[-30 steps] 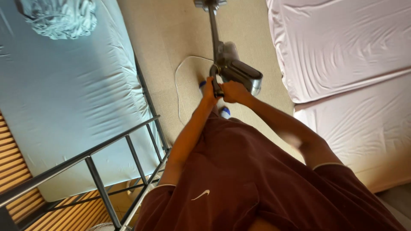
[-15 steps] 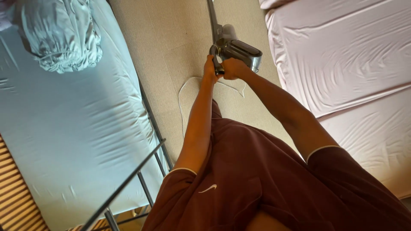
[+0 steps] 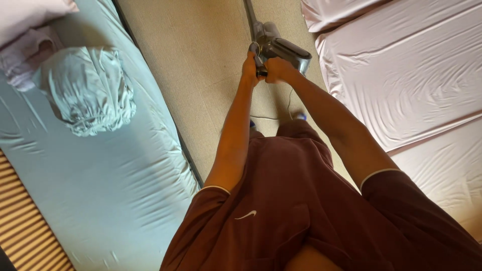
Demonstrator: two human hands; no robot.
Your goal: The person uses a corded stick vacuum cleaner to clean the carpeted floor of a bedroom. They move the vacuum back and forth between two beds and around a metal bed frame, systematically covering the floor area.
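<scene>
Both hands (image 3: 263, 68) around vacuum handle (image 3: 258, 56) (closed)

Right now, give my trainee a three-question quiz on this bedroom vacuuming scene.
1. True or false: both the left hand and the right hand grip the stick vacuum.
2. What does the vacuum stand on? A) carpet strip B) blue mattress C) pink bed
3. What lies on the blue mattress near its head end?

Key: 1 true. 2 A. 3 A bundled pale blue sheet.
</scene>
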